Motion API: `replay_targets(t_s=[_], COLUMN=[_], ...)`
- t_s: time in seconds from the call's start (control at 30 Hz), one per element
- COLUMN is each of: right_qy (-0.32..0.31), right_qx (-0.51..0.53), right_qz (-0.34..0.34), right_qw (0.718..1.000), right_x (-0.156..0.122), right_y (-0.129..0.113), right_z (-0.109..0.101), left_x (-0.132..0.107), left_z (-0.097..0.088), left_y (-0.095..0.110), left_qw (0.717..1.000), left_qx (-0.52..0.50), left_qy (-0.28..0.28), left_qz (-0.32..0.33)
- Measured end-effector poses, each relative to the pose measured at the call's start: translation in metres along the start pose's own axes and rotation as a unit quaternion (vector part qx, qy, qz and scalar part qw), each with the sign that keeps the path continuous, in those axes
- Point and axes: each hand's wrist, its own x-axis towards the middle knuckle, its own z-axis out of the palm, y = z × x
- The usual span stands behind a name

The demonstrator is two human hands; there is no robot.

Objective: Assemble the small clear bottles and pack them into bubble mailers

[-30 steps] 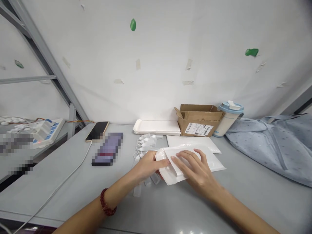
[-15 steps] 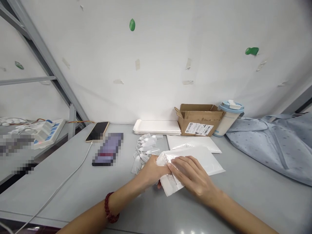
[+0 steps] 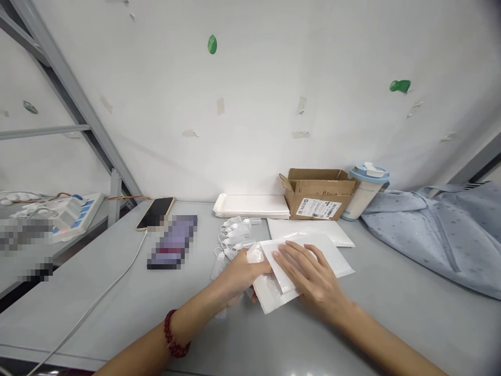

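Observation:
A white padded envelope (image 3: 332, 256) lies on the grey table (image 3: 117, 308) in front of me, its open left end lifted a little. My left hand (image 3: 238, 274) is closed on that open end, thumb on top and fingers underneath. My right hand (image 3: 307, 274) lies flat on the envelope with fingers stretched out, pressing it down. Just left of the envelope sits a bunch of small white adapters with cords (image 3: 235, 232). A second white envelope (image 3: 309, 227) lies behind the first.
A stack of white envelopes (image 3: 252, 205), an open cardboard box (image 3: 319, 193) and a lidded cup (image 3: 366, 190) line the wall. Two phones (image 3: 155, 212) and a charging cable lie at the left, a power strip (image 3: 72, 211) beyond. Blue cloth (image 3: 438, 230) covers the right side.
My right hand went from gripping the envelope's near edge to lying flat on top. The envelope settled lower on the table. My left hand kept its hold on the open end.

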Motion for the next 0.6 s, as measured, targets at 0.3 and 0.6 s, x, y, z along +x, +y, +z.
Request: replay_targets(t_s=[0.3, 0.6], right_qy=[0.033, 0.021], right_qx=[0.025, -0.01], right_qz=[-0.006, -0.027], right_qw=[0.999, 0.999], right_x=[0.0, 0.002], right_y=[-0.003, 0.009], right_z=[-0.001, -0.008], left_x=[0.0, -0.006], left_z=[-0.004, -0.012], left_y=[0.001, 0.011], left_qw=[0.998, 0.986], left_qx=[0.027, -0.013], left_qy=[-0.064, -0.141], left_qz=[-0.005, 0.087])
